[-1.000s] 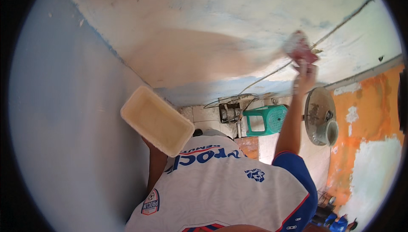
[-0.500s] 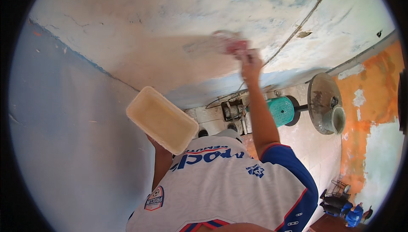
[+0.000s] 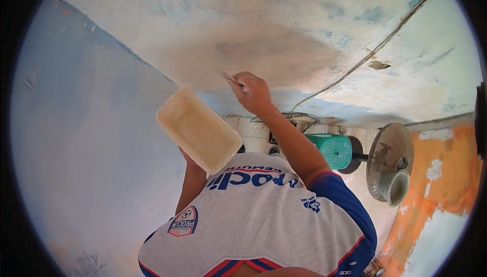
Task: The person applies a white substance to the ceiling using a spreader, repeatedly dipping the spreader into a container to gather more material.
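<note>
My right hand (image 3: 251,94) is closed around a putty knife (image 3: 223,74), its thin blade seen nearly edge-on and pointing up and left in front of the whitish wall (image 3: 218,13). Whether the blade touches the wall I cannot tell. From below, my left hand (image 3: 186,157) holds up a cream rectangular tub (image 3: 167,117) at a slant, near the corner with the blue wall. Most of that hand's fingers are hidden under the tub. Pale, smooth material covers the tub's inside.
A cable (image 3: 355,69) runs slantwise along the whitish wall, near a chipped hole (image 3: 378,65). To the right stand a teal plastic stool (image 3: 332,151) and a round table (image 3: 388,148) bearing a grey bucket (image 3: 397,188). The blue wall (image 3: 96,140) rises close on my left.
My right hand with the putty knife has moved left and down, nearer the tub. The tub stays in my left hand. The view has shifted, and the person at the far lower right has left it.
</note>
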The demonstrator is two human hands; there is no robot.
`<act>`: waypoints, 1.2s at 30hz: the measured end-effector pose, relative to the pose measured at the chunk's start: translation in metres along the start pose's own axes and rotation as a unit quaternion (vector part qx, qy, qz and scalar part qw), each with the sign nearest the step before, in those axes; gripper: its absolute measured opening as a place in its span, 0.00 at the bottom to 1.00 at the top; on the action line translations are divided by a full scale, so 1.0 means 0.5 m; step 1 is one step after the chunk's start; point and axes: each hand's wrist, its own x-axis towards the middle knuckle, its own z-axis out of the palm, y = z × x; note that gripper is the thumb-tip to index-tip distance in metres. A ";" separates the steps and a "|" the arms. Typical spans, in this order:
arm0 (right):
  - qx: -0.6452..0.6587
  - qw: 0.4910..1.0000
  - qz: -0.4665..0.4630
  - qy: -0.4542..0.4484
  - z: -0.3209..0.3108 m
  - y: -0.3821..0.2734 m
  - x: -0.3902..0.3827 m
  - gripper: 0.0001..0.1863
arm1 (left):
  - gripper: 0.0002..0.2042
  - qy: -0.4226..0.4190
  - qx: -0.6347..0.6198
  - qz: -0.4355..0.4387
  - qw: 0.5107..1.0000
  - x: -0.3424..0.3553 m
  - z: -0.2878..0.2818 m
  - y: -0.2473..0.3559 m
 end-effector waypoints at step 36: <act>-0.015 0.932 0.206 0.297 -0.365 0.082 -0.040 0.10 | 0.30 0.077 -0.013 0.065 0.995 -0.089 -0.027 -0.034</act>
